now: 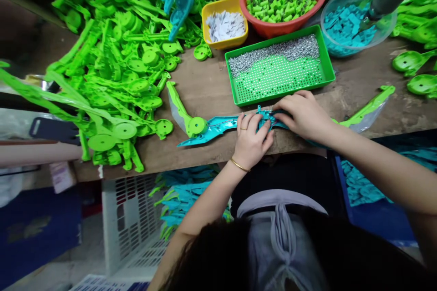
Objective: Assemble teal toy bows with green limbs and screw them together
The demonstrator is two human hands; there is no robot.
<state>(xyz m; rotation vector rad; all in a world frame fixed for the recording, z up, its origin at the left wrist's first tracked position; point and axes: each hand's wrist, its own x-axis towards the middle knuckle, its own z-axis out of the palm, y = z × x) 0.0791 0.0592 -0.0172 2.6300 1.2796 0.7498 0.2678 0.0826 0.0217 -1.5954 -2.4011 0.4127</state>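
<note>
Brown, scuffed wood forms the counter point(208, 86), on whose left side a large heap of bright green plastic arm-shaped parts point(112, 66) is piled. Along the front edge, a long, curved blue plastic body point(221, 126) is laid, with a green-and-grey plastic limb point(177, 107) joined at its left end and another seen angled upward at the right. Behind it, a rectangular green perforated plastic tray point(280, 77) is part-filled with small silver metal pieces. Short green tubes are held in a round red plastic bowl point(276, 28), beyond the tray. The middle of the body is covered by the left hand point(253, 138), its fingers bent over it, and touched by the right hand's point(300, 111) curled fingers; whether anything is pinched cannot be told. Between them, a small upright blue plastic tab point(259, 109) is seen.
</note>
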